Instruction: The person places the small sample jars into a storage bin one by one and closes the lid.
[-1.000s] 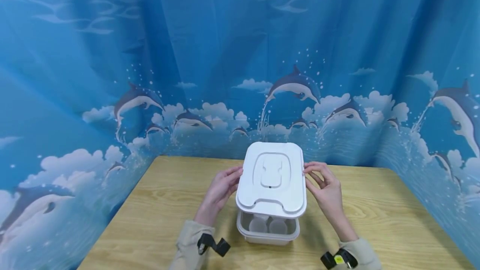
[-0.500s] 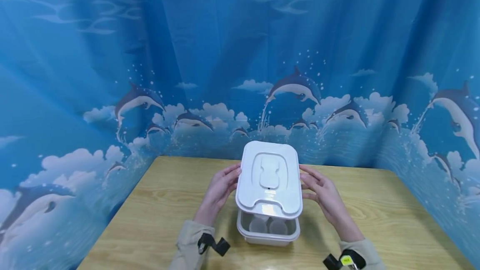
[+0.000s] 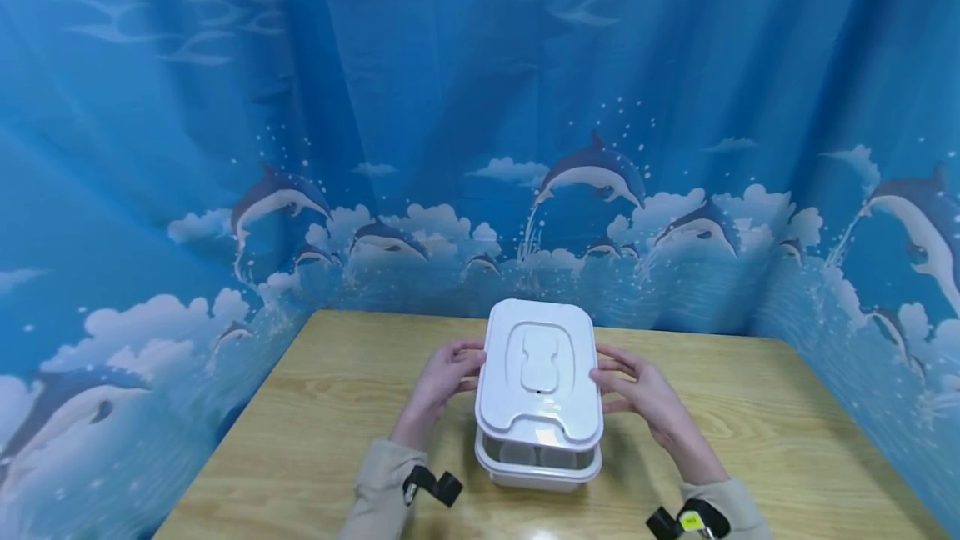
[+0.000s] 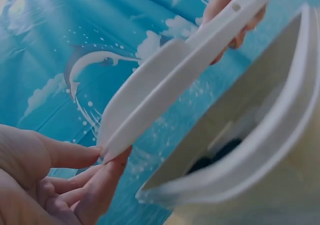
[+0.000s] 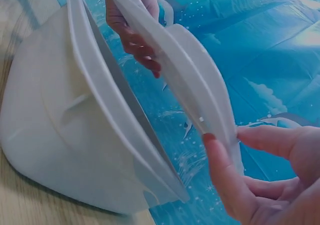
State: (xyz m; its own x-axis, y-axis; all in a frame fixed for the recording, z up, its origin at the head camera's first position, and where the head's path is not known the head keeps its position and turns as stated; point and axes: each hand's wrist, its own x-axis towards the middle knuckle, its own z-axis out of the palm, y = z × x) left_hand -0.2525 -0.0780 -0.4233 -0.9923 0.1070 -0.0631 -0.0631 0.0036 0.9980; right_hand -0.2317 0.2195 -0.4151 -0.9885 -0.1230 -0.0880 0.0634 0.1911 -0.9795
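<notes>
A white lid (image 3: pixel 540 369) with rounded corners and a recessed oval panel hangs above a white plastic box (image 3: pixel 534 482). A gap separates the two. My left hand (image 3: pixel 447 369) pinches the lid's left edge, thumb on top and fingers beneath, as the left wrist view shows. On the opposite edge my right hand (image 3: pixel 641 390) pinches it in the same way. Through the gap, pale rounded things (image 3: pixel 517 452) show inside the box. Dark shapes (image 4: pixel 225 150) also appear inside in the left wrist view; their kind is unclear. The lid hides most of the box's interior.
The box stands on a light wooden table (image 3: pixel 330 423). A blue curtain (image 3: pixel 450 148) printed with dolphins and clouds hangs behind the table and along both sides. Each wrist carries a small black camera on a strap.
The lid has come down toward the box, and the gap at its front has narrowed. My right hand has shifted its hold on the edge. The box has stayed in place.
</notes>
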